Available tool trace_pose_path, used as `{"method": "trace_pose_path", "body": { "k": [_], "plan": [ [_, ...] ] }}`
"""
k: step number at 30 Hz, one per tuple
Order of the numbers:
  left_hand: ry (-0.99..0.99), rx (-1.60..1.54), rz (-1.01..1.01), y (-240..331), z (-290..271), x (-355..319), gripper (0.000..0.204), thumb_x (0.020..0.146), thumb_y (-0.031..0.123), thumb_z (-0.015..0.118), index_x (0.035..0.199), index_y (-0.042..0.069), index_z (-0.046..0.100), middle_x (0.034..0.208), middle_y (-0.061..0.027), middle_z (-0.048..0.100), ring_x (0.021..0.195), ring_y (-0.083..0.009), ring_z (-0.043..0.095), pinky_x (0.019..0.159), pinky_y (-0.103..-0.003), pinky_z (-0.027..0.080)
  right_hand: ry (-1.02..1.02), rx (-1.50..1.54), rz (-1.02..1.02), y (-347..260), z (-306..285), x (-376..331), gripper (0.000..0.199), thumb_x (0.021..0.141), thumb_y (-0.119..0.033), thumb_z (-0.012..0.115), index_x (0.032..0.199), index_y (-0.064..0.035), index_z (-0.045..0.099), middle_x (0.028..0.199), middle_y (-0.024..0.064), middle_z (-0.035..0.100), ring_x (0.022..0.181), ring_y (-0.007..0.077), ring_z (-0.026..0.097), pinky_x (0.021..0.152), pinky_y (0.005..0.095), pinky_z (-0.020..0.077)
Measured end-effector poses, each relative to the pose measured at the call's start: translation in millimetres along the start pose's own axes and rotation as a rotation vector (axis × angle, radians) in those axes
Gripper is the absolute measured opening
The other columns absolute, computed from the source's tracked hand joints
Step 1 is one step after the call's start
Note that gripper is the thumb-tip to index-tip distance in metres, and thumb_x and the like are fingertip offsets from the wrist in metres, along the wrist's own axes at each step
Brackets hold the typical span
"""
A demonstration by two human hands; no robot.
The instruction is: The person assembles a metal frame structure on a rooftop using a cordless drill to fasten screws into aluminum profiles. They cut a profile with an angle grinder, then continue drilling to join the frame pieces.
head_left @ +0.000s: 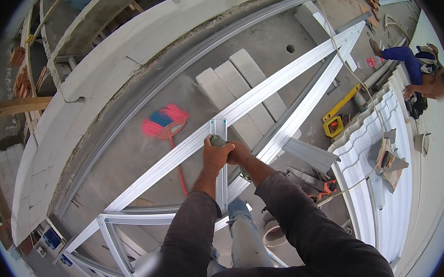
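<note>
Both hands are closed around a green handheld power tool [217, 140], whose exact kind is largely hidden by the fingers. My left hand [214, 157] wraps its near-left side, and my right hand [239, 152] grips from the right. Below them runs a short silver metal channel [222, 180], with screw heads showing at its upper end. That end meets a long silver channel [169, 163] slanting from lower left to upper right. A second long channel [304, 114] converges with it at the upper right, forming a truss.
Pale blocks [238, 79] lie under the truss. A pink-and-blue broom [166, 123] rests left of my hands. To the right are a yellow level [341, 105], corrugated metal sheets [389, 124] and a cable [356, 76]. Another person [416, 66] sits at far right. A curved wall [100, 78] borders the left.
</note>
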State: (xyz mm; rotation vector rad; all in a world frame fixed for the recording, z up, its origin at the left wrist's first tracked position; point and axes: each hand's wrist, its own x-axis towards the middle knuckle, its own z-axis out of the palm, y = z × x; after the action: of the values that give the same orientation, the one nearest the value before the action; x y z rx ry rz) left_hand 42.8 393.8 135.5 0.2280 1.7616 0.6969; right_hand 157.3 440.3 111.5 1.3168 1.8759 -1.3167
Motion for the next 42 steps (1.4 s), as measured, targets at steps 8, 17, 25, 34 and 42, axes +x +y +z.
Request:
{"method": "trace_pose_path", "body": {
  "k": [8,17,25,34,42],
  "plan": [
    [-0.165,0.043,0.001,-126,-114,-148,0.111,0.083,0.041,0.088,0.162,-0.002,0.022,0.156,-0.0337,0.042,0.136,-0.0376,0.058,0.106,-0.042,0.053,0.351,0.568,-0.197,27,30,-132,0.042,0.079,-0.025,0.079,0.116,-0.0052,0.07,0.101,0.0182,0.076,0.099,0.0412,0.073,0.085,0.0463,0.0583],
    [-0.321,0.973,-0.456,-370,-353,-350,0.046,0.095,0.042,0.076,0.124,0.006,0.069,0.099,-0.0073,0.072,0.091,-0.0263,0.071,0.075,-0.047,0.057,0.054,0.176,0.372,126,202,-336,0.046,0.082,-0.03,0.072,0.123,-0.0098,0.072,0.111,0.0193,0.076,0.11,0.0396,0.072,0.092,0.051,0.0568],
    [-0.355,1.138,0.83,-379,-394,-328,0.042,0.097,0.043,0.072,0.121,0.009,0.069,0.105,-0.0084,0.07,0.094,-0.0281,0.071,0.08,-0.049,0.055,-0.113,0.065,0.613,207,378,-505,0.038,0.089,-0.027,0.066,0.121,-0.0093,0.077,0.123,0.0171,0.074,0.118,0.0373,0.069,0.096,0.0489,0.055],
    [-0.227,0.582,-0.066,-399,-323,-388,0.039,0.098,0.029,0.067,0.13,0.007,0.061,0.125,-0.0079,0.065,0.106,-0.0274,0.066,0.087,-0.045,0.051,0.189,0.757,0.68,214,592,-626,0.055,0.081,-0.035,0.076,0.125,-0.002,0.073,0.125,0.0209,0.072,0.113,0.0355,0.07,0.094,0.0476,0.054],
    [-0.596,1.441,0.208,-425,-348,-410,0.043,0.098,0.031,0.067,0.133,0.007,0.061,0.127,-0.0111,0.065,0.11,-0.029,0.066,0.091,-0.045,0.051,0.323,0.994,0.87,183,741,-667,0.057,0.077,-0.034,0.082,0.122,0.0007,0.074,0.122,0.0215,0.073,0.109,0.0357,0.071,0.092,0.0455,0.0547]
  ]
}}
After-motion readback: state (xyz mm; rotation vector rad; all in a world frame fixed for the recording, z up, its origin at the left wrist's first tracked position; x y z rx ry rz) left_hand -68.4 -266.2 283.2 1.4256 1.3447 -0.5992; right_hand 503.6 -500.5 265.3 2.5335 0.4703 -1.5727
